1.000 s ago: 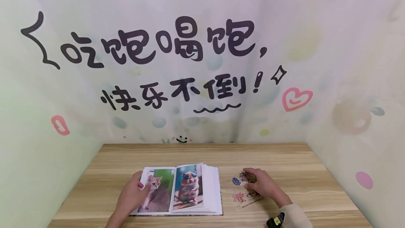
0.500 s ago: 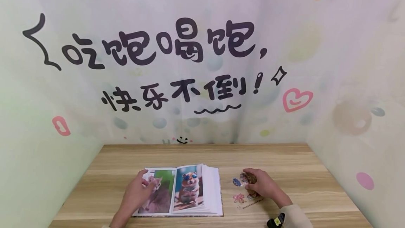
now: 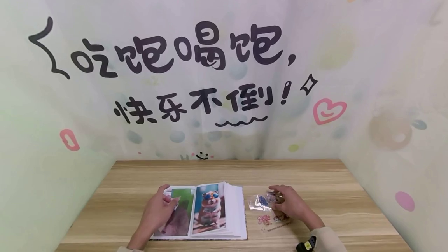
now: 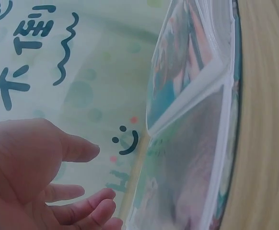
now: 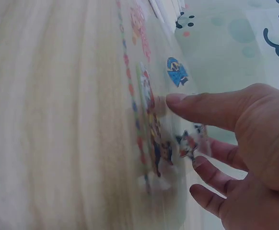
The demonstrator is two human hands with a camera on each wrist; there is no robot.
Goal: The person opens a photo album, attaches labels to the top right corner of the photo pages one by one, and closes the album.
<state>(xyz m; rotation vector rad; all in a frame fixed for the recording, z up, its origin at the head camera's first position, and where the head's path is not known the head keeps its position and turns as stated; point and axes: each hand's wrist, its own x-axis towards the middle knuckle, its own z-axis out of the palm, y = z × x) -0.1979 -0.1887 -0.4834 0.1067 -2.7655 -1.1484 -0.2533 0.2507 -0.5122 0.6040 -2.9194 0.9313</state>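
We see a photo album [image 3: 193,213] lying spread on the table [image 3: 301,170], with the left hand [image 3: 157,210] over the outer side of its left page. That hand's thumb and fingers stand apart and loosely bent; we cannot tell whether they touch the page. Beneath them is a furry animal photo [image 3: 182,219] on green, partly covered, and on the facing page a rodent photo [image 3: 211,210] with sunglasses. Just right of the album lies a shiny clear sheet [image 3: 257,204], printed with a blue figure [image 3: 263,200]; near it is a pink design [image 3: 264,219]. The right hand [image 3: 293,204] is at that sheet, thumb and fingers well spread; we cannot tell whether it pinches the film. By our right sleeve [image 3: 327,238] sits a black strap [image 3: 305,245].
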